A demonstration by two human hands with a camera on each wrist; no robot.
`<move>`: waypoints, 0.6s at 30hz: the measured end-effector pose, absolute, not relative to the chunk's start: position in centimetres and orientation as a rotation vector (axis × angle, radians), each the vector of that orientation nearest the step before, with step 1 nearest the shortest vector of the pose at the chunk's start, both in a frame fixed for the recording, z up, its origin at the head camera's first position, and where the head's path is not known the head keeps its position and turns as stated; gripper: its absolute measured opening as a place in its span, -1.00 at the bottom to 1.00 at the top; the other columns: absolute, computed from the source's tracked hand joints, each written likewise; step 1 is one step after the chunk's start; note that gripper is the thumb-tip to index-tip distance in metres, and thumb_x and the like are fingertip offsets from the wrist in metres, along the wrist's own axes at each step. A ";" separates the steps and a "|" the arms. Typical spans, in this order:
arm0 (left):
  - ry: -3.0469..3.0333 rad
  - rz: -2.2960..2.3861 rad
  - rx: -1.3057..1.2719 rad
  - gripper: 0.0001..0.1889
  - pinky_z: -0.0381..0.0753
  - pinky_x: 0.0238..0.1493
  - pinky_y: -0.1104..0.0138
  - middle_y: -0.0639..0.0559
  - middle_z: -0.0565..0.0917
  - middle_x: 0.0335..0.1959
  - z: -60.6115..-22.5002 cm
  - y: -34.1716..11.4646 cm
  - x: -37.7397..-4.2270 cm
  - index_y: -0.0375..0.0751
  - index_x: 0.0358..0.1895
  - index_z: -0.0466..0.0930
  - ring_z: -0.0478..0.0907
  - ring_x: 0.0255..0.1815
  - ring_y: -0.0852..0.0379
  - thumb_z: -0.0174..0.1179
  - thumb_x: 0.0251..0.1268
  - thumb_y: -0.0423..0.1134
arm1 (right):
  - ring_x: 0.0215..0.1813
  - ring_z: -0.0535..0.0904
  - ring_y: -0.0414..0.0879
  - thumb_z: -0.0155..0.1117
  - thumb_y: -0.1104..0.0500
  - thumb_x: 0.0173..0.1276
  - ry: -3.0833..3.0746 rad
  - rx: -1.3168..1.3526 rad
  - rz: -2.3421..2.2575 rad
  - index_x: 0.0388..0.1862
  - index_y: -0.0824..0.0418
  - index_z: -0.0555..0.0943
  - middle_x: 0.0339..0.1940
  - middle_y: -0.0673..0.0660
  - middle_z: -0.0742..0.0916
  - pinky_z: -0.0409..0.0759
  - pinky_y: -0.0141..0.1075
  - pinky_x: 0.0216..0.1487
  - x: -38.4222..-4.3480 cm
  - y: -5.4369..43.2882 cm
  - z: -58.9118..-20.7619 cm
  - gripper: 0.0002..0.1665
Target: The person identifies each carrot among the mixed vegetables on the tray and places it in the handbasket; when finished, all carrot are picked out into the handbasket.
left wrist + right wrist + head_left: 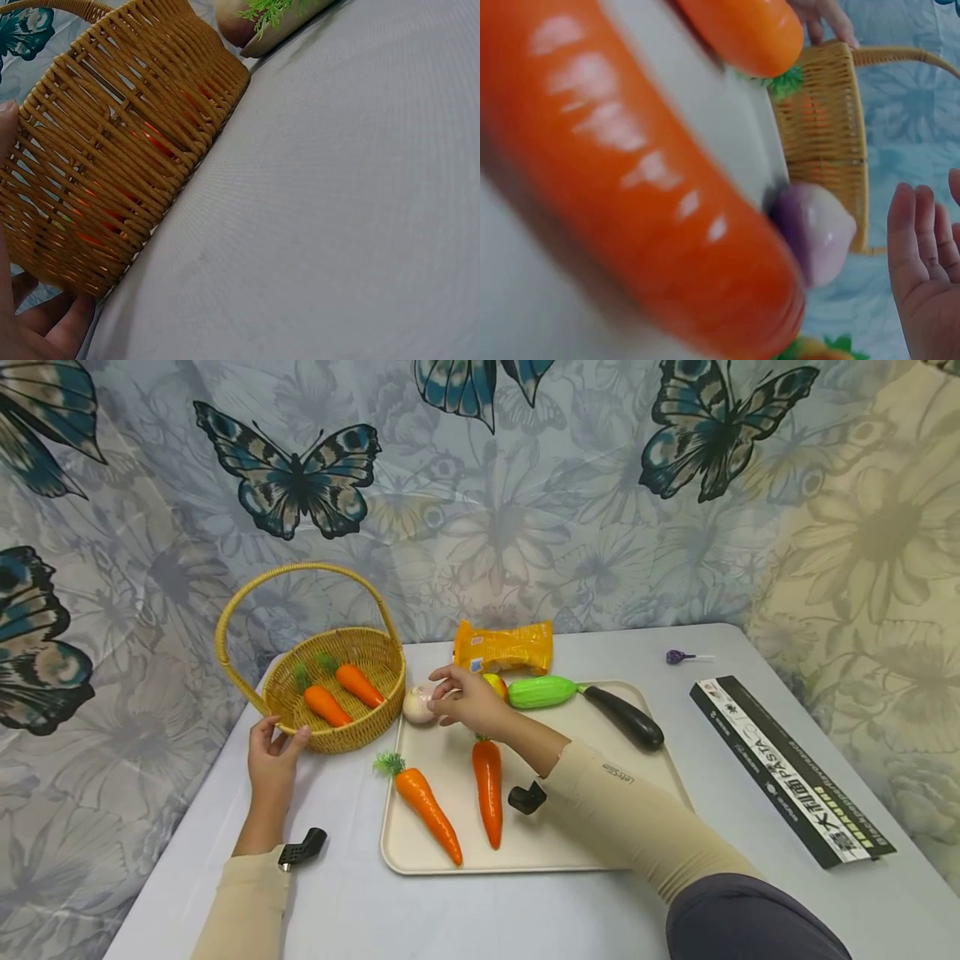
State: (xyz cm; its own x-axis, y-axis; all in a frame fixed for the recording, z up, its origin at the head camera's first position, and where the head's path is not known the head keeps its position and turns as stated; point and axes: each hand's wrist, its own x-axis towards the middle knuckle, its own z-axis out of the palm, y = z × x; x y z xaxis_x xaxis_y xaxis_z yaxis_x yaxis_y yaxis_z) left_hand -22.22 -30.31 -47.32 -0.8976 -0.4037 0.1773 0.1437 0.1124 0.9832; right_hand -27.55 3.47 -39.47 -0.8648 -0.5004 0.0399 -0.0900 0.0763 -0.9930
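My left hand (pixel 273 764) holds the side of a wicker basket (pixel 360 727), thumb and fingers spread along its wall. Two carrots (pixel 327 705) lie inside the basket. My right hand (pixel 474 702) hovers above the tray's back left corner with loosely bent fingers and nothing in them. Closest to it is a purple-and-white onion (pixel 817 232), beside the basket; the right wrist view shows a gap between hand and onion. Two more carrots, one leaning left (pixel 427 810) and one nearly straight (pixel 487 793), lie on the cream tray (pixel 555 852).
A green gourd (pixel 542 692), an eggplant (pixel 624 718) and a partly hidden yellow-red item (pixel 497 685) are at the tray's back. Behind stands an orange packet (pixel 502 647). To the right lie a long black pasta box (pixel 791 772) and a small purple-headed object (pixel 677 657).
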 end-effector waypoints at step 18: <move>-2.007 -1.815 0.245 -0.33 0.46 0.06 0.54 -0.03 0.07 0.53 -47.6 -30.4 -22.4 -0.20 0.33 0.20 0.21 0.40 -0.14 0.36 0.24 -0.20 | -0.17 0.61 0.14 0.30 0.30 0.36 2.113 -0.406 -1.877 0.30 0.27 0.36 -0.11 0.26 0.59 0.65 0.03 -0.09 -24.6 8.1 -40.3 -0.44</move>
State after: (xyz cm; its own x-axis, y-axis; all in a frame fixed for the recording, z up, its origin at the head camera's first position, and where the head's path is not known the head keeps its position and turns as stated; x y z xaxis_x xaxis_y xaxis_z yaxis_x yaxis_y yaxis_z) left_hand -22.40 -30.39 -47.63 -0.8957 -0.4025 0.1890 0.1478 0.1314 0.9803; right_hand -24.57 8.06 -40.26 -0.9197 -0.3917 -0.0260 -0.0204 0.1137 -0.9933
